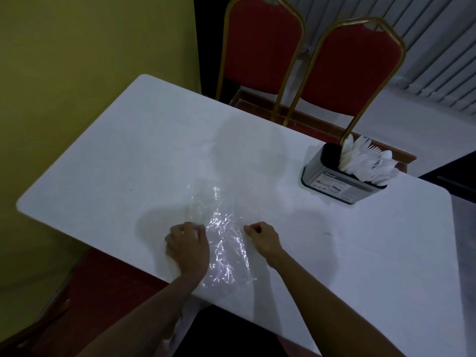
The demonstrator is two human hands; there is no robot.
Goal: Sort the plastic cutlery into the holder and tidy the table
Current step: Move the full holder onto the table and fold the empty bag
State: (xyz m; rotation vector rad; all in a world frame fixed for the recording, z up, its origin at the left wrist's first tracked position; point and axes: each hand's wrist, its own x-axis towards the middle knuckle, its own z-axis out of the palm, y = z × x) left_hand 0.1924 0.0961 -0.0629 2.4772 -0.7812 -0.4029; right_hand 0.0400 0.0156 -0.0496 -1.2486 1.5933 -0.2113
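Cutlery [368,161] stands in holder [334,182] on worktop [128,163]; left grip [186,247] and right grip [264,237] each curled, pinching opposite edges of crinkled clear film [224,243].

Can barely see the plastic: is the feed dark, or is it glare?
Head view: dim; the clear plastic bag shows only as glints between left hand and right hand; soft shadows cross the white table; the lens bows its edges.

White plastic cutlery [365,163] stands fanned in one end of the silver holder [334,182]
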